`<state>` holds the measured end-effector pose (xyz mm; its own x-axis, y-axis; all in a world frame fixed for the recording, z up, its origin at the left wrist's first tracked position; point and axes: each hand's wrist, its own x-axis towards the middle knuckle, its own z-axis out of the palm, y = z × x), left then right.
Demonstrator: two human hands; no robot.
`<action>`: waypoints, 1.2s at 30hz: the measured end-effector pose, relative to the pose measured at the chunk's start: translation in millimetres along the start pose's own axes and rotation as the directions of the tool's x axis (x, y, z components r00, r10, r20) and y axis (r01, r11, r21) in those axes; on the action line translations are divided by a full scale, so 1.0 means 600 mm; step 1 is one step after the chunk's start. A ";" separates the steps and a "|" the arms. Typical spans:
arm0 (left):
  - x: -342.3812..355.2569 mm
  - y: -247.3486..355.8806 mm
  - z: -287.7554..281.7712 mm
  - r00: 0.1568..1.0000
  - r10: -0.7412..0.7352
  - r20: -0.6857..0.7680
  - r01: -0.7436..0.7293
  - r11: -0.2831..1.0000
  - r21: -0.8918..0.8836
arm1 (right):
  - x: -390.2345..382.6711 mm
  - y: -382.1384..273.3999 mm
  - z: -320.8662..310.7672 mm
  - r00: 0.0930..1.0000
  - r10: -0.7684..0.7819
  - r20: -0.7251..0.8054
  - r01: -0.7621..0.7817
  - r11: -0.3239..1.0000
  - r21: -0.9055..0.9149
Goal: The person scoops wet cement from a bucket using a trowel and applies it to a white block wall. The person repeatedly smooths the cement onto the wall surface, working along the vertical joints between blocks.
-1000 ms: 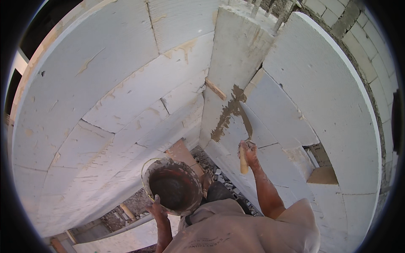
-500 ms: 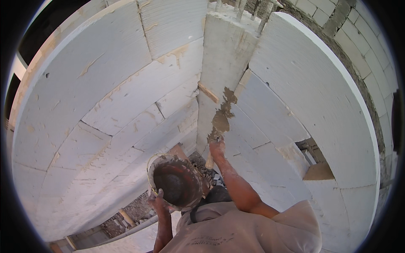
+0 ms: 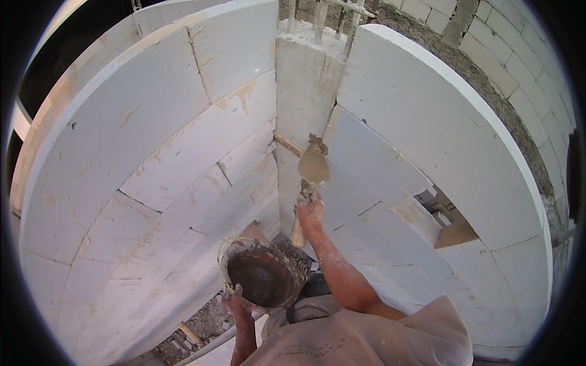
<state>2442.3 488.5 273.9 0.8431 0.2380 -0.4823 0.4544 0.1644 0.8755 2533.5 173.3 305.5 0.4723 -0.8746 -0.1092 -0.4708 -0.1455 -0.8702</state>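
My right hand [image 3: 311,211] is closed round a trowel [image 3: 313,169], its wooden handle pointing down below my fist. Wet mortar coats the blade, which lies against or very close to the joint between the concrete column [image 3: 308,85] and the right block wall. Just above the blade tip, a patch of mortar [image 3: 317,143] sticks to the surface. My left hand [image 3: 237,300] grips the near left rim of a mortar-crusted bucket [image 3: 297,282], tilted at my waist, with grey mix inside. Some of the left fingers are hidden by the bucket.
White block walls [image 3: 165,146] meet the column from both sides. A wooden strip [image 3: 287,144] juts out beside the trowel. The right wall has a rectangular opening [image 3: 448,213]. Steel bars [image 3: 320,21] rise from the column top. Rubble [image 3: 204,314] lies below at the lower left.
My right hand and the trowel have moved a little up along the joint, and the blade now covers part of the mortar smear. The view has shifted slightly; my left hand still holds the bucket.
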 end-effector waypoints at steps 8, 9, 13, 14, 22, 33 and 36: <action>0.012 -0.014 -0.034 0.997 0.077 -0.009 -0.077 0.997 -0.014 | -0.012 -0.113 -0.100 0.991 -0.016 0.131 -0.027 0.947 0.321; 0.014 -0.013 -0.038 0.997 0.074 -0.014 -0.074 0.996 -0.053 | -0.017 -0.141 -0.122 0.971 0.089 0.223 -0.171 0.907 0.384; 0.009 0.001 -0.063 0.995 0.095 -0.039 -0.097 0.995 -0.039 | -0.012 -0.193 -0.218 0.909 0.106 0.404 -0.333 0.769 0.547; 0.000 0.012 -0.063 0.995 0.100 -0.025 -0.101 0.993 -0.058 | -0.019 -0.189 -0.226 0.912 0.100 0.398 -0.332 0.751 0.571; 0.030 -0.056 -0.112 0.953 -0.030 -0.302 0.013 0.998 -0.058 | -0.046 -0.020 -0.039 0.979 -0.049 0.196 -0.041 0.902 0.431; -0.005 -0.094 -0.176 0.950 -0.094 -0.299 0.114 0.992 0.050 | 0.162 -0.012 0.023 0.862 -0.447 0.240 0.057 0.555 0.830; 0.006 -0.156 -0.212 0.971 0.025 -0.237 0.010 0.989 0.145 | 0.187 0.019 0.012 0.924 -0.301 0.234 -0.059 0.494 0.867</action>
<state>2366.5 595.6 186.3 0.7620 0.4619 -0.4538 0.4997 0.0262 0.8658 2586.8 77.0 280.0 0.7530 -0.6563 0.0487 0.3859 0.3804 -0.8405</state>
